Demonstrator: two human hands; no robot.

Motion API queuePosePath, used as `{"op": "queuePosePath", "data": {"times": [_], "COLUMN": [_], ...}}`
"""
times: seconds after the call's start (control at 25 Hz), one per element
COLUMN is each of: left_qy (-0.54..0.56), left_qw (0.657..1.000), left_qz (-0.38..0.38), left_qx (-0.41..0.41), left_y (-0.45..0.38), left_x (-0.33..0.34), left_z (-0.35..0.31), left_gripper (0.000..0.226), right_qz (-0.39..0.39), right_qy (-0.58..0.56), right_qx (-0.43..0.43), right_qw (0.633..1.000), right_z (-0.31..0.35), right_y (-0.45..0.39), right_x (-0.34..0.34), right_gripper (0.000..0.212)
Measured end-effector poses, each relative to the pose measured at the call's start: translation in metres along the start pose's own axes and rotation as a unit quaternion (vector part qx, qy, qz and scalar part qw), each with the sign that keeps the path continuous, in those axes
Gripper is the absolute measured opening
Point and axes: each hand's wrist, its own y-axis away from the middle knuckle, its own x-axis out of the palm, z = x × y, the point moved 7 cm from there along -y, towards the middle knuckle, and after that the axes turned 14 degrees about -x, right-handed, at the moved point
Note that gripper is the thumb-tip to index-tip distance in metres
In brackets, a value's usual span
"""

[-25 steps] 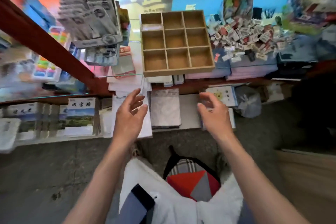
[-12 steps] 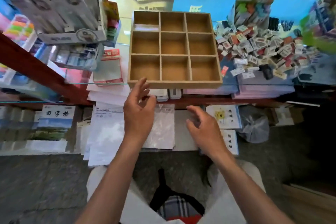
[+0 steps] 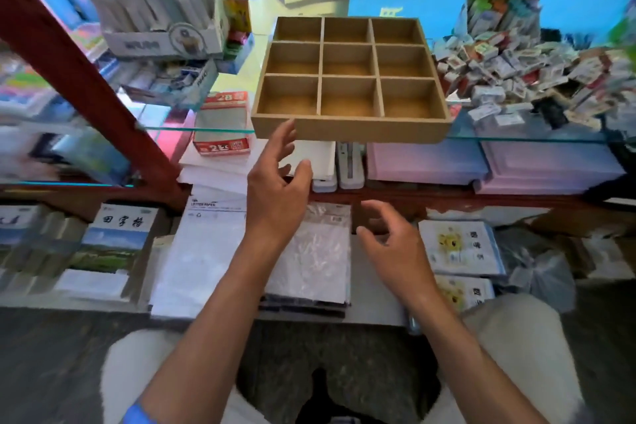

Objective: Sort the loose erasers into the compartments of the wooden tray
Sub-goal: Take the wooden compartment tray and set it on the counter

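A wooden tray (image 3: pixel 351 129) with a three-by-three grid of compartments sits on a glass counter top, and no eraser shows in any of them. To its right lies a big heap of loose wrapped erasers (image 3: pixel 516 79). My left hand (image 3: pixel 278 182) is raised just below the tray's front left corner, fingers spread and holding nothing. Lower and to the right, my right hand (image 3: pixel 392 244) hovers with loosely curled fingers, also holding nothing. Neither hand touches the tray or the erasers.
A red post (image 3: pixel 79 76) slants across the left. Boxes of stationery (image 3: pixel 158 10) stand left of the tray. Under the glass edge (image 3: pixel 516 138) are pink boxes (image 3: pixel 426 162), paper stacks and notebooks (image 3: pixel 117 237) on lower shelves.
The view has drawn closer to the counter. My left hand has risen toward the tray's front left corner. My right hand has stayed low and shifted slightly right.
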Motion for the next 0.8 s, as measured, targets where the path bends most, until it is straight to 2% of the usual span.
{"op": "queuePosePath", "data": {"times": [0.2,0.4,0.8], "left_qy": [-0.003,0.037,0.027], "left_qw": [0.999,0.996,0.994], "left_qz": [0.032,0.05,0.081], "left_qx": [0.041,0.066,0.07], "left_y": [0.065,0.103,0.069], "left_x": [-0.014,-0.025,-0.004], "left_z": [-0.02,-0.049,-0.081], "left_gripper": [0.053,0.052,0.055], "right_qz": [-0.037,-0.08,-0.102], "right_qy": [0.0,0.012,0.035], "right_qx": [-0.024,-0.04,-0.045], "right_qw": [0.999,0.996,0.993], "right_z": [0.039,0.068,0.083], "right_y": [0.058,0.088,0.045], "right_x": [-0.036,-0.071,-0.095], "right_gripper": [0.038,0.039,0.038]}}
